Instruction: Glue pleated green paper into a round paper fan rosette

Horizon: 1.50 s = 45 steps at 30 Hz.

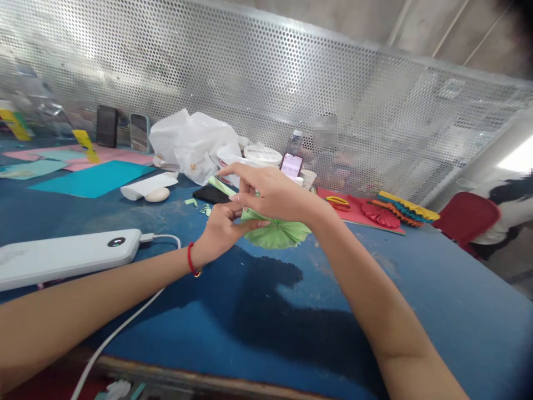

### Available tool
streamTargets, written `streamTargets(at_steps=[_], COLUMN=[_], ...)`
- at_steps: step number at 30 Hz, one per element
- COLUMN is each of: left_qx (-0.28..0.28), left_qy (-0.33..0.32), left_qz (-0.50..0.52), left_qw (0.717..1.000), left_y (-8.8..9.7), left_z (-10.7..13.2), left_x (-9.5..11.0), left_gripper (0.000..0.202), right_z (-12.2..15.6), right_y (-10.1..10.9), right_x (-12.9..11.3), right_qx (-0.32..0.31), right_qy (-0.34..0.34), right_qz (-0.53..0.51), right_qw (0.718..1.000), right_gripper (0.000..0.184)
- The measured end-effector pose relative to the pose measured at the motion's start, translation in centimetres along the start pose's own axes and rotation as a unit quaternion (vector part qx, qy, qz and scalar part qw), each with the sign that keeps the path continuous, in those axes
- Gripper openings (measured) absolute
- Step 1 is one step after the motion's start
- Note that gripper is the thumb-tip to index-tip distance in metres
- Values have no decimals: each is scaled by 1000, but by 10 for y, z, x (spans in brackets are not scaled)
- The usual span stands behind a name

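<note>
A light green pleated paper fan [278, 233], spread into a round shape, is held above the blue table [266, 311]. My left hand [220, 230] grips its left side, thumb laid along the pleats. Over its upper part lies my right hand [266, 191], with finger and thumb pinched at the paper near the left fingers; the palm hides that part of the fan. A narrow light green strip [220, 185] sticks out at the upper left, beside the right fingertips. Small green paper scraps [204, 209] lie on the table left of the hands.
A white power bank [70, 255] with a cable [129, 321] lies at left. Behind are a white plastic bag [195, 141], a lit phone [291, 165] and a perforated metal screen [250, 72]. Yellow-handled scissors [338, 203] and a red paper fan [380, 214] lie at right.
</note>
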<state>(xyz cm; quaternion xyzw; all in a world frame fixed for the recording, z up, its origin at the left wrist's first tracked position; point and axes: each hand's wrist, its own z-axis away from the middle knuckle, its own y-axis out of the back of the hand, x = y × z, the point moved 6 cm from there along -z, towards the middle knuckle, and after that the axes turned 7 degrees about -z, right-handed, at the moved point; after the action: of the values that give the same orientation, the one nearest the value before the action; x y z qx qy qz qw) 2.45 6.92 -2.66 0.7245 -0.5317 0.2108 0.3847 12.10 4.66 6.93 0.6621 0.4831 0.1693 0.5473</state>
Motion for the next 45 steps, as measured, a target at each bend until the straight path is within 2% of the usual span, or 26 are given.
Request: streamTargets(at_steps=[4, 7, 10, 13, 17, 22, 27, 29, 31, 34, 36, 39, 42, 45], left_qx=[8, -4, -23, -48, -118, -189, -230, -289, -363, -442, -473, -504, -516, -529], left_qy=[35, 88, 144, 174, 229, 299, 328, 332, 328, 301, 284, 277, 274, 267], left_qz=[36, 101, 157, 181, 229, 291, 325, 339, 345, 342, 345, 361, 380, 394], left_qw=[999, 991, 977, 967, 939, 889, 857, 832, 801, 773, 760, 734, 717, 703], left_y=[-2, -6, -11, -17, -28, -41, -43, -46, -50, -53, -54, -56, -58, -59], left_z=[-1, -1, 1, 4, 14, 29, 35, 38, 43, 47, 50, 54, 55, 56], left_x=[-3, -9, -18, -22, -21, -20, -19, -15, -10, -4, -2, -2, -6, -10], left_gripper=[62, 71, 64, 52, 40, 36, 36, 40, 44, 42, 39, 41, 45, 47], right_z=[0, 1, 1, 2, 3, 8, 17, 19, 18, 7, -2, -16, -29, -46], right_y=[0, 1, 2, 2, -1, -2, 20, 27, 26, 3, -22, -64, -92, -103], right_x=[0, 2, 4, 6, 13, 28, 42, 48, 55, 73, 94, 119, 136, 151], right_qx=[-6, -6, -9, -23, -68, -117, -65, -46, -39, -30, -22, -18, 3, 13], right_qy=[-7, -17, -19, -11, -24, -66, -84, -90, -83, -78, -111, -135, -142, -154], right_qz=[-11, -12, -22, -43, -66, -120, -156, -166, -201, -237, -151, -87, -36, -2], right_qw=[1000, 1000, 1000, 999, 995, 984, 982, 981, 975, 968, 982, 987, 989, 988], right_gripper=[49, 50, 50, 44, 34, 32, 30, 28, 27, 25, 23, 22, 38, 54])
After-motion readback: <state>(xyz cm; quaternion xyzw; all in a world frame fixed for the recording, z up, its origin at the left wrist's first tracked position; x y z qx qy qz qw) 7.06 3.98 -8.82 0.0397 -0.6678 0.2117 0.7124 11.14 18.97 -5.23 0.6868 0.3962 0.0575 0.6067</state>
